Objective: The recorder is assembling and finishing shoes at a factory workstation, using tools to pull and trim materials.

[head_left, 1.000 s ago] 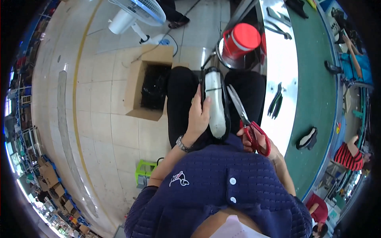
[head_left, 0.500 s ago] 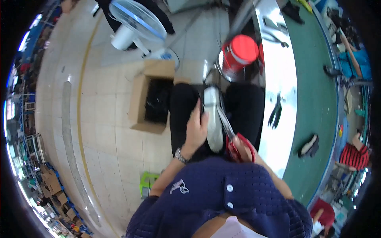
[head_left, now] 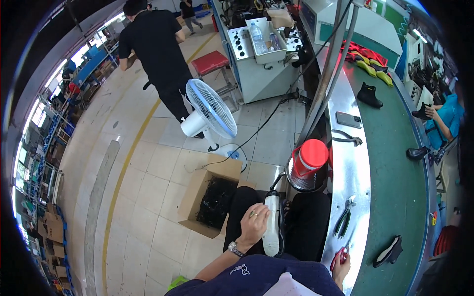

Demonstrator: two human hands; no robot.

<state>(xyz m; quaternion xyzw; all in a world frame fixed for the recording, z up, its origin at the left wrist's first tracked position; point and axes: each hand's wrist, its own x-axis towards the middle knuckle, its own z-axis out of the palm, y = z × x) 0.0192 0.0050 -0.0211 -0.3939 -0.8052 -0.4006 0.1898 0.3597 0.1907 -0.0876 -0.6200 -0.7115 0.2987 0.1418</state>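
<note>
On my lap lies a dark shoe with its long white sole turned up. My left hand, with a ring and a wristwatch, is closed round its left side. The upper is mostly hidden under the sole. My right hand is at the metal ledge on the right, apart from the shoe. It holds red-handled scissors, their blades pointing away from me along the ledge. Just beyond them, black-handled pliers lie on the metal.
A red-lidded container stands ahead; the metal ledge also bears a phone and more pliers. Right is a green belt with shoes. Left are a cardboard box of black scraps, a fan and a person in black.
My right hand has moved with the scissors from beside the shoe to the metal ledge. My left hand stays on the shoe. The view has tilted up, showing more ahead.
</note>
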